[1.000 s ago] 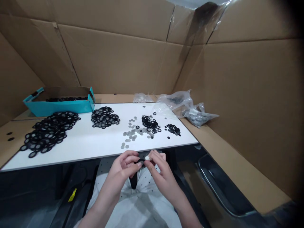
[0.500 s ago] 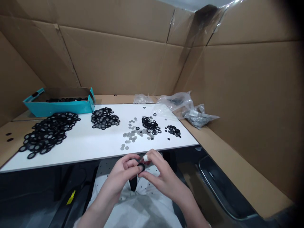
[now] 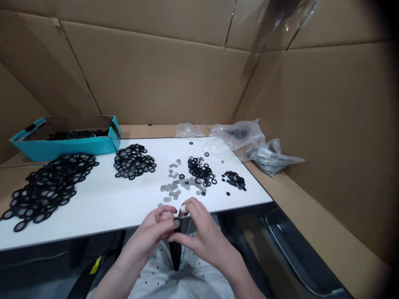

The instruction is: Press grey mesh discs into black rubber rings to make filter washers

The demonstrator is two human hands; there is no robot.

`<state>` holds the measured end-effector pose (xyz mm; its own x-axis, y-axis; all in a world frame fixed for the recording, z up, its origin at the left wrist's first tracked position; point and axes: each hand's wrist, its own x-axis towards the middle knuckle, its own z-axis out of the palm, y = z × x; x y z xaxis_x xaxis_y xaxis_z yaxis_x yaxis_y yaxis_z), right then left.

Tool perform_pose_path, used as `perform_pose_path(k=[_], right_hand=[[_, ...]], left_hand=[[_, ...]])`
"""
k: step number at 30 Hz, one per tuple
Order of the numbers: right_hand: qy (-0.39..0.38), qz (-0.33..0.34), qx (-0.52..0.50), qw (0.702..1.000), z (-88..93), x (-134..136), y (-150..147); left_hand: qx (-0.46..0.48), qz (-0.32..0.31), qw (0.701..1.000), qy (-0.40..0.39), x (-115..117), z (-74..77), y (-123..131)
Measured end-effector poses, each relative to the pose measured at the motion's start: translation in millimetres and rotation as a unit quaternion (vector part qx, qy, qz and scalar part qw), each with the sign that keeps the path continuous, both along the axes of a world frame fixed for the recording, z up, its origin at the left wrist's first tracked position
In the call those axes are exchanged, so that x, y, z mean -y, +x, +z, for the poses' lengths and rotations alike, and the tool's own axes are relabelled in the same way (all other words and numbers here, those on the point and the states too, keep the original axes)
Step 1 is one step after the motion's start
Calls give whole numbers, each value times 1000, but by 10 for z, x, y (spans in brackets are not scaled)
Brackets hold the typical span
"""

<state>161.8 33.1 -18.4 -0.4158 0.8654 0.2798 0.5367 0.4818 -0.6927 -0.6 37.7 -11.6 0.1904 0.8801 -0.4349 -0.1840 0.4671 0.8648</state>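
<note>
My left hand (image 3: 156,227) pinches a black ring (image 3: 178,224) between thumb and fingers, just in front of the white board's near edge. Beside it on the right, my right hand (image 3: 199,232) curves round with thumb and index finger apart, near the ring; a white wrap (image 3: 183,209) covers one fingertip. Whether its hidden fingers hold anything cannot be made out. Beyond the hands, grey discs (image 3: 172,187) lie scattered on the white board (image 3: 102,199). A pile of black rings (image 3: 201,171) is behind them, with small black pieces (image 3: 236,180) to its right.
On the left lie a large pile of ringed discs (image 3: 51,187) and a smaller one (image 3: 133,161). A blue open box (image 3: 65,147) holds more rings. Plastic bags (image 3: 269,158) lie at the back right. Cardboard walls (image 3: 149,74) enclose the back and sides.
The view has shifted, so the board appears larger and nearer. Both hands stay close together, the ring still in my left fingers.
</note>
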Motion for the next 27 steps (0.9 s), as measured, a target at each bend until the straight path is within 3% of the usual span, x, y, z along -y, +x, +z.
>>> perform_pose_path(k=[2,4,6,9,11,13,15,19,23,27], right_hand=[[14,-37,25,999,-78,-166,3],[42,-78,75,993,-161,-386,40],[67,-124,129,982,-238,-619,83],[76,-160,176,968,-321,-896,112],[78,-166,181,966,-351,-1008,111],[72,-159,171,970,-364,-1069,114],[56,-142,151,977,-370,-1096,133],[21,-133,84,987,-386,-1100,192],[-24,-155,24,987,-443,-1105,227],[-93,-194,-56,975,-520,-1133,239]], left_hand=[[-100,-5,993,66,-243,42,-153],[-273,7,947,170,-564,74,-374],[-463,13,856,227,-905,85,-599],[-639,13,723,262,-1313,78,-788],[-715,23,646,267,-1460,71,-753],[-750,20,599,279,-1509,52,-597],[-735,-30,597,320,-1491,0,-370],[-638,-162,633,408,-1420,-200,40],[-598,-166,664,417,-1448,-331,165],[-527,-136,746,385,-1500,-275,131]])
